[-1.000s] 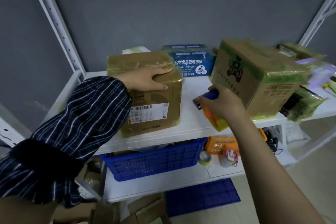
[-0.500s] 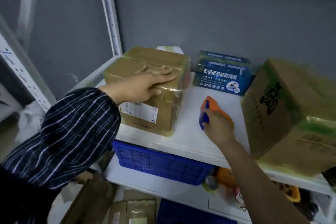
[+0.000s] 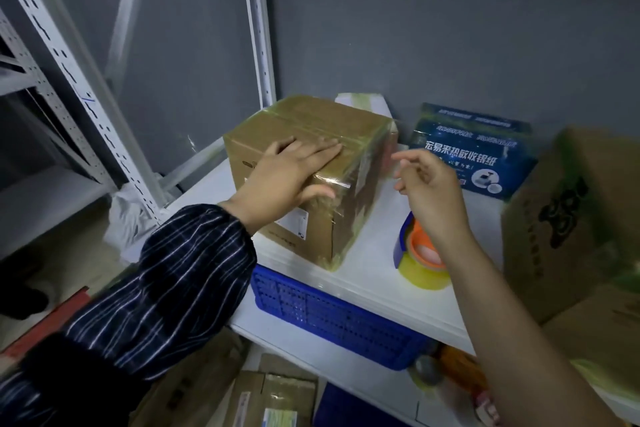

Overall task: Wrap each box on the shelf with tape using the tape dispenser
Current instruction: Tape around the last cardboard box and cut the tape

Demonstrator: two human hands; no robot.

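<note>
A brown cardboard box (image 3: 349, 135) wrapped in clear tape stands at the left end of the white shelf (image 3: 367, 274). My left hand (image 3: 287, 177) lies flat on its top, fingers straight, thumb over the front edge. The tape dispenser (image 3: 415, 260), blue and orange with a yellowish tape roll, rests on the shelf to the right of the box. My right hand (image 3: 429, 191) hovers just above it, fingers loosely bent and holding nothing. A larger taped cardboard box (image 3: 575, 218) stands at the right.
A blue printed box (image 3: 474, 152) leans at the back against the grey wall. A blue plastic basket (image 3: 332, 319) sits on the shelf below. Cardboard boxes (image 3: 270, 395) lie on the floor. A white upright post (image 3: 256, 28) rises behind the left box.
My right hand has let go of the tape dispenser, which now rests on the shelf, and has lifted above it. My left hand stays on the box. The camera has moved closer and to the left.
</note>
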